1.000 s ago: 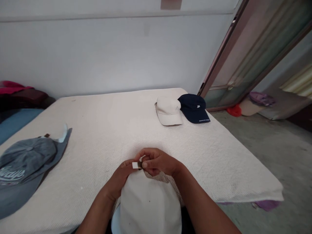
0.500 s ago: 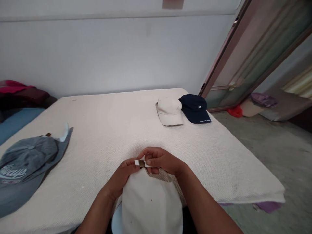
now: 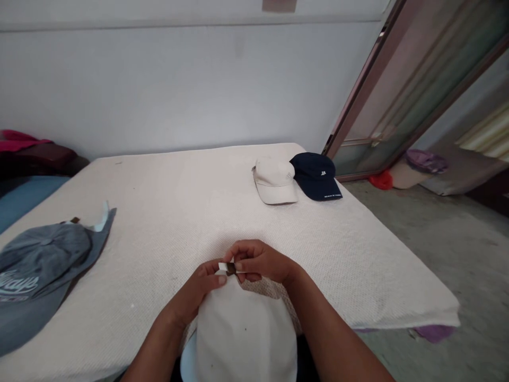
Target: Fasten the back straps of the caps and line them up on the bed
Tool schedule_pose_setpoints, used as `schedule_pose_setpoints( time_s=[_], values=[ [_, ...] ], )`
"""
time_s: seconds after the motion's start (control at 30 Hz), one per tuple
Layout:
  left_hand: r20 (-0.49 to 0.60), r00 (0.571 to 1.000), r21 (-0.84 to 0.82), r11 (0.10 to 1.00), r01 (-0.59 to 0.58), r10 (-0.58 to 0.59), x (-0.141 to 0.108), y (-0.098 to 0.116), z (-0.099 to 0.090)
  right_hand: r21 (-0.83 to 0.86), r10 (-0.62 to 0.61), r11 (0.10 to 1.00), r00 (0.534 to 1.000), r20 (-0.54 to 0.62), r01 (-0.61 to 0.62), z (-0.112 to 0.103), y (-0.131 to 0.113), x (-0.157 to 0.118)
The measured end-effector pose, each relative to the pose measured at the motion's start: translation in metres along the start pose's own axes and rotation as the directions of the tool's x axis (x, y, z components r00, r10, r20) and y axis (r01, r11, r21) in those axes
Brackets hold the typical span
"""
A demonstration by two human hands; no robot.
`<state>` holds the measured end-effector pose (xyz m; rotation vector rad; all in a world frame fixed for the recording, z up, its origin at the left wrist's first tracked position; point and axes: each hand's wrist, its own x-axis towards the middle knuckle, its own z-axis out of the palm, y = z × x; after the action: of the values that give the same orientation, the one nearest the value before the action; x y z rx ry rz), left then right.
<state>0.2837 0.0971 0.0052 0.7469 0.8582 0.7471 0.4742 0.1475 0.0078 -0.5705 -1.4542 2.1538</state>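
Note:
A white baseball cap (image 3: 246, 334) is close to my body at the bottom middle, its back strap turned away from me. The strap (image 3: 223, 267) passes through a brass-coloured buckle (image 3: 230, 269). My left hand (image 3: 204, 286) is closed on the cap's edge beside the buckle, thumb uppermost. With thumb and fingers, my right hand (image 3: 258, 262) pinches the strap at the buckle's right side. Part of the cap's inside shows below my right hand.
A cream cap (image 3: 275, 180) and a navy cap (image 3: 318, 176) lie side by side at the back right of the cream-covered table (image 3: 178, 196). A grey cap (image 3: 43, 265) lies at the left. Behind stands a white wall (image 3: 167, 90); a bin (image 3: 413, 170) is on the floor at right.
The view has shifted slightly. My left thumb has moved down from the buckle onto the cap's edge, and the buckle looks tilted. My right hand keeps its pinch.

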Motion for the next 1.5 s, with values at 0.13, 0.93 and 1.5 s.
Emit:
schedule_pose_setpoints(
  time_s=[0.13,0.93,1.5],
  values=[
    [-0.02,0.998,0.091,0.994,-0.055,0.057,0.001,0.002,0.006,-0.016,0.018,1.0,0.999,-0.036,-0.019,0.001,-0.001,0.0],
    [-0.167,0.986,0.04,0.999,-0.01,0.017,-0.005,0.006,0.0,0.015,0.074,0.997,0.977,-0.2,-0.073,0.001,-0.002,-0.006],
    [-0.18,0.984,0.089,0.996,0.009,0.007,-0.007,0.006,-0.001,-0.084,0.061,0.993,0.971,-0.229,-0.083,0.004,-0.004,0.0]
  ],
)
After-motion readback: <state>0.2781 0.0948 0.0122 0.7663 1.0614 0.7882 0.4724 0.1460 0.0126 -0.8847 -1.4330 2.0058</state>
